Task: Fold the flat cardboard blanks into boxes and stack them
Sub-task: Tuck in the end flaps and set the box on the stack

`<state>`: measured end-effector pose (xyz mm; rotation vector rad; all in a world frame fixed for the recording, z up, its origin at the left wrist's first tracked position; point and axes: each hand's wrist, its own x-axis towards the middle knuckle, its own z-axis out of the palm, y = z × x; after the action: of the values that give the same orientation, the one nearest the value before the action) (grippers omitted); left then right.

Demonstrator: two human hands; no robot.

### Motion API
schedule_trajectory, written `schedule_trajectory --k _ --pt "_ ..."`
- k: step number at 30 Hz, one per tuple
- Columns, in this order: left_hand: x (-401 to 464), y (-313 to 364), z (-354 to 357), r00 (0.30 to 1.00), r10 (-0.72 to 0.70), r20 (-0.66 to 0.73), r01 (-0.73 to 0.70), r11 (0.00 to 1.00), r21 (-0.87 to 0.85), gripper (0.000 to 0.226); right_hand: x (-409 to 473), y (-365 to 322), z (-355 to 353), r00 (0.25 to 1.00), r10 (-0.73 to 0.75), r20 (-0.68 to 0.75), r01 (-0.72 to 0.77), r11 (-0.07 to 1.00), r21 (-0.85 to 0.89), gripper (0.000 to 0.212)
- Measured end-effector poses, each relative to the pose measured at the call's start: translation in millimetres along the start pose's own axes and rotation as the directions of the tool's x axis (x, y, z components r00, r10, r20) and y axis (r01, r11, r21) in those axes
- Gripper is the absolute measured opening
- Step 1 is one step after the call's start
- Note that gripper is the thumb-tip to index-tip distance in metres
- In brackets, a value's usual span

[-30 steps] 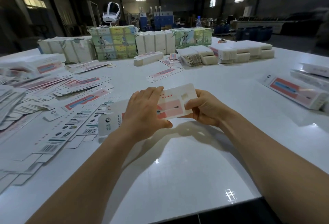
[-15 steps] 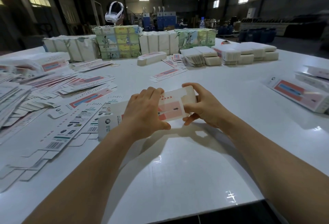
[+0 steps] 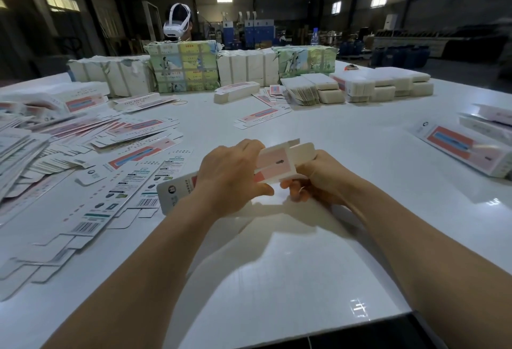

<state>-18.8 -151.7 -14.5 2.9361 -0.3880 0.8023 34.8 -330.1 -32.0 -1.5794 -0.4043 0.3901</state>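
I hold a white and pink cardboard blank [image 3: 274,167] a little above the white table [image 3: 277,279], near its middle. My left hand [image 3: 232,176] grips its middle from above, thumb underneath. My right hand [image 3: 315,179] clasps the right end, where a white end flap [image 3: 303,151] stands up, bent away from the body. The blank's left end [image 3: 174,193] juts out past my left wrist. A spread of flat blanks [image 3: 91,154] covers the table to my left. Folded boxes [image 3: 465,146] lie at the right edge.
Wrapped bundles [image 3: 182,68] and low stacks of white blanks [image 3: 382,85] line the far side. A single blank [image 3: 261,117] lies beyond my hands. A person wearing a white headset [image 3: 177,23] stands behind the bundles. The table's near edge [image 3: 332,332] runs at bottom right.
The blank has tilted and its right end flap has been bent up. My right hand slid from beside the end to under and around it. My left hand kept its grip.
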Motion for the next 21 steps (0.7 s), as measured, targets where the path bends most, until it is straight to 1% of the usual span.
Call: schedule_trajectory --k 2,4,6,8,10,11,13,15,16,17,18,19,20,21 --pt "3 -2 -2 0.999 -0.002 -0.04 0.001 1.0 -0.021 0.059 0 0 -1 1.0 -0.003 0.02 0.003 1.0 -0.027 0.03" --pt "5 -4 -2 0.998 0.003 -0.059 -0.006 0.999 -0.041 0.057 0 1 -3 1.0 0.004 0.027 -0.003 1.0 -0.021 0.027" --pt "6 -3 2 0.999 0.019 -0.043 -0.021 0.999 -0.046 0.068 3 1 -4 1.0 0.026 0.006 -0.027 0.999 0.033 0.025" --pt "5 -2 8 0.999 0.006 -0.038 -0.007 1.0 -0.024 0.081 4 -2 -6 0.998 0.063 -0.025 -0.06 0.993 0.102 0.025" --pt "4 -2 11 0.999 -0.011 -0.034 0.011 1.0 0.008 0.08 4 -5 -7 0.995 0.101 -0.027 -0.094 0.978 0.185 0.026" --pt "5 -2 12 0.999 -0.031 -0.02 0.031 0.999 -0.008 0.077 3 -6 -7 0.993 0.117 -0.021 -0.11 0.971 0.211 0.029" --pt "6 -2 11 0.996 -0.086 0.031 0.088 0.993 -0.074 0.075 2 -8 -5 0.991 0.135 -0.022 -0.128 0.972 0.197 0.034" --pt "6 -3 10 0.991 -0.123 0.06 0.128 0.988 -0.091 0.076 2 -10 -1 0.987 0.134 -0.092 -0.113 0.973 0.2 0.03" --pt "6 -3 9 0.987 -0.146 0.068 0.152 0.985 -0.087 0.077 2 -11 0 0.976 0.115 -0.183 -0.072 0.971 0.227 0.028" --pt "6 -4 8 0.981 -0.177 0.078 0.184 0.98 -0.082 0.079 3 -11 0 0.947 0.066 -0.314 0.01 0.972 0.233 0.024" --pt "6 -6 8 0.972 -0.215 0.092 0.222 0.972 -0.074 0.08 3 -9 1 0.884 -0.028 -0.467 0.123 0.977 0.175 0.018" --pt "6 -7 7 0.961 -0.254 0.108 0.261 0.963 -0.065 0.079 2 -7 3 0.784 -0.168 -0.597 0.221 0.975 0.016 0.01" --pt "7 -8 7 0.95 -0.288 0.12 0.296 0.953 -0.058 0.075 0 -4 6 0.678 -0.341 -0.651 0.274 0.939 -0.207 0.005" --pt "7 -9 8 0.941 -0.314 0.121 0.323 0.945 -0.055 0.072 -1 -2 11 0.603 -0.508 -0.615 0.296 0.858 -0.419 0.006"
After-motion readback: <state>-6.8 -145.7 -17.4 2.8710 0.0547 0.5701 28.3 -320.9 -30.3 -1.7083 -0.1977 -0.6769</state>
